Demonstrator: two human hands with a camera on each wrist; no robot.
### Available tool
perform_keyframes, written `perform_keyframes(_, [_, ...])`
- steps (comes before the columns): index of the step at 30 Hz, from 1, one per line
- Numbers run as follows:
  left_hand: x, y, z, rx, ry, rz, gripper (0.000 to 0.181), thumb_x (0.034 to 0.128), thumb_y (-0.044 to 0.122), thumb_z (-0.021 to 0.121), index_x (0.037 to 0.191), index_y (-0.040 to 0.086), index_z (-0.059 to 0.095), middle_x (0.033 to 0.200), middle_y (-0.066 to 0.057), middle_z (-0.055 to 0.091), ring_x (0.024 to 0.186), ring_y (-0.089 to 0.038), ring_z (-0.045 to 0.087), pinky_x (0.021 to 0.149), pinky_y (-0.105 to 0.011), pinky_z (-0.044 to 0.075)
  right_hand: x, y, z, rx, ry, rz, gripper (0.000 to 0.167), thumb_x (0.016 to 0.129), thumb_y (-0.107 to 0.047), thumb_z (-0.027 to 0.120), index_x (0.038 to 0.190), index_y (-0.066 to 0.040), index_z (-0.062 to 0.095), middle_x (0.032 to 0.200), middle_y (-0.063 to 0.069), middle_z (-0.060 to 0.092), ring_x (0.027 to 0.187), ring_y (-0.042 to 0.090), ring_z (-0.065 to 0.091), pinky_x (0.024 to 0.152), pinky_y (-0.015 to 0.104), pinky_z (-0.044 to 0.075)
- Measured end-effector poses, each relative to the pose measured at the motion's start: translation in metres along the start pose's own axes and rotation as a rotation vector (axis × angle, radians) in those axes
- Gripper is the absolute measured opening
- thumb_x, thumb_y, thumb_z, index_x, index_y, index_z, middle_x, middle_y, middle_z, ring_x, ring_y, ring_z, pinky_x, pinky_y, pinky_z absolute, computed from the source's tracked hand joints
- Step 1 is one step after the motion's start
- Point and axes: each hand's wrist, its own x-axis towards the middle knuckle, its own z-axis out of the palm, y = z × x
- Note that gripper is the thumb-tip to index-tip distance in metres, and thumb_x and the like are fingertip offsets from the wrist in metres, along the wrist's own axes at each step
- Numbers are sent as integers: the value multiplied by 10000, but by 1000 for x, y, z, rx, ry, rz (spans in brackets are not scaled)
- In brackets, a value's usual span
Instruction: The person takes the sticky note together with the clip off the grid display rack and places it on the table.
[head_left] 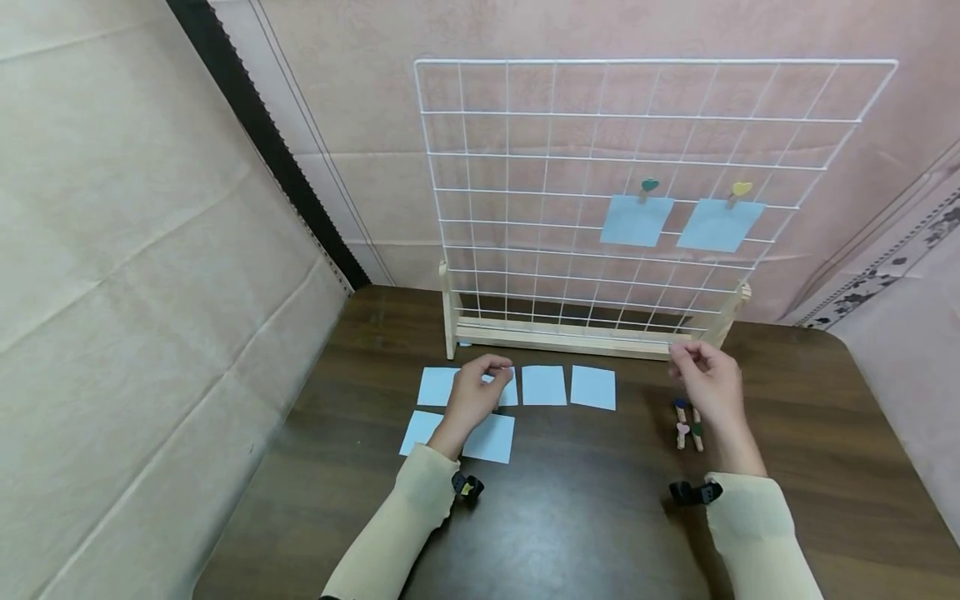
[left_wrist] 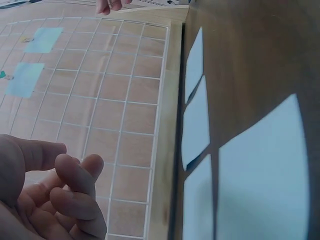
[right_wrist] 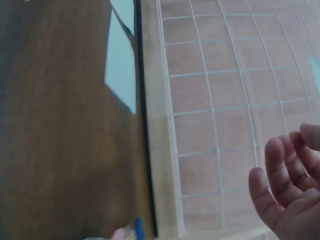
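Note:
My left hand hovers over the light-blue paper squares with its fingers loosely bent and nothing between them; it partly covers some of the squares. In the left wrist view the fingers are bare. Beyond it in the same row lie two more squares, one in the middle and one at the right end. My right hand, relaxed and holding nothing, is raised near the grid rack's right foot. Beside its wrist, small wooden clothespins with coloured heart heads lie on the table.
A white wire grid stands in a pale wooden base at the table's back. Two blue squares hang on its right half, one under a green-heart clothespin, the other under a yellow-heart one. Fabric walls surround the brown table.

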Motion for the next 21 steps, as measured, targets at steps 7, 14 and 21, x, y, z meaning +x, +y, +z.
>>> perform_keyframes(7, [9,11,-3,-66,-22,-4,235,1060,199,645,1238,76,736,1085,-98,728,651,-481,673,516,-281,486,7,-31,4,64,6,-66,284,1078,-169,620,1118,103,693,897,-28,705,739,7,678,718,143,554])
perform_keyframes(14, [15,19,-2,-69,-24,13,235,1053,174,655,1246,61,729,1062,-99,753,600,-330,688,521,-280,467,19,-29,6,54,-12,-125,288,1081,-195,623,1141,75,703,914,-27,709,769,31,680,706,139,544])
perform_keyframes(21, [21,29,-1,-84,-26,43,264,1053,170,650,1280,51,713,1065,-93,748,571,-287,671,537,-280,475,28,-37,6,0,-7,-163,319,1082,-262,626,1176,26,725,834,-237,646,777,20,657,634,160,480])
